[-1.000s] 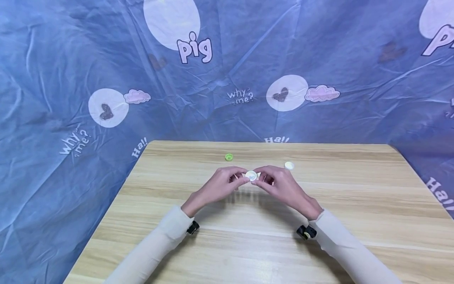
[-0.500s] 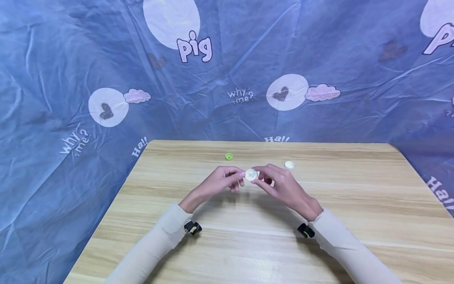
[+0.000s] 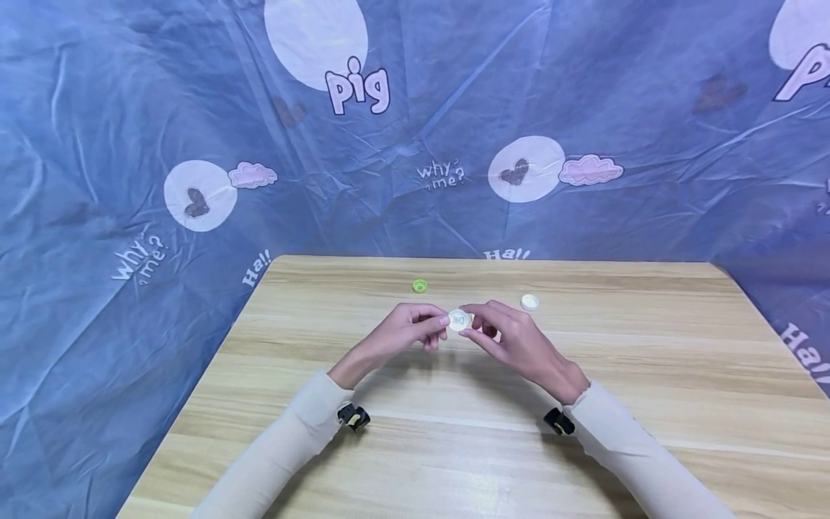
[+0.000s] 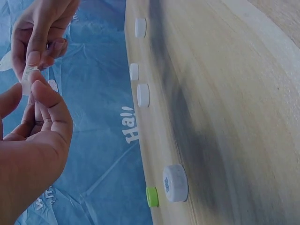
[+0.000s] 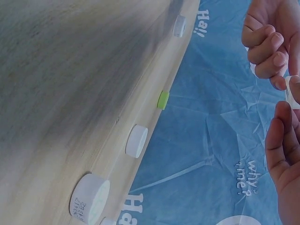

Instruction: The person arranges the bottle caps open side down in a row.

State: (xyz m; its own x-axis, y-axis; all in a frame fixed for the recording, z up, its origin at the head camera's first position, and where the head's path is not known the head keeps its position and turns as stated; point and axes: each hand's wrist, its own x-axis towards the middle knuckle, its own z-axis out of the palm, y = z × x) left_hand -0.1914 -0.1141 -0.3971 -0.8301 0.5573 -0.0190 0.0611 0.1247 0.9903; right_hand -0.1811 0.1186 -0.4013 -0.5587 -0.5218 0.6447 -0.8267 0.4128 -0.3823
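A small white bottle cap point(image 3: 458, 320) is held up over the table, its round face with faint marks toward the head camera. My right hand point(image 3: 521, 342) pinches it at the right, index finger above and thumb below. On the other side my left hand point(image 3: 402, 333) pinches its left edge, the thumb lying across the front. Seen from the left wrist, the cap point(image 4: 29, 79) sits edge-on between the fingertips of both hands. Fingers cover most of the cap point(image 5: 291, 91) in the right wrist view.
A green cap point(image 3: 419, 286) and a white cap point(image 3: 529, 302) lie near the back of the wooden table point(image 3: 648, 346). Several more white caps show in the wrist views, one with printed writing point(image 5: 89, 199). Blue printed cloth point(image 3: 402, 144) hangs behind.
The left hand's grip has shifted: its thumb has moved from the cap's lower edge to its left side. The cap's face has turned slightly. My right hand has hardly moved.
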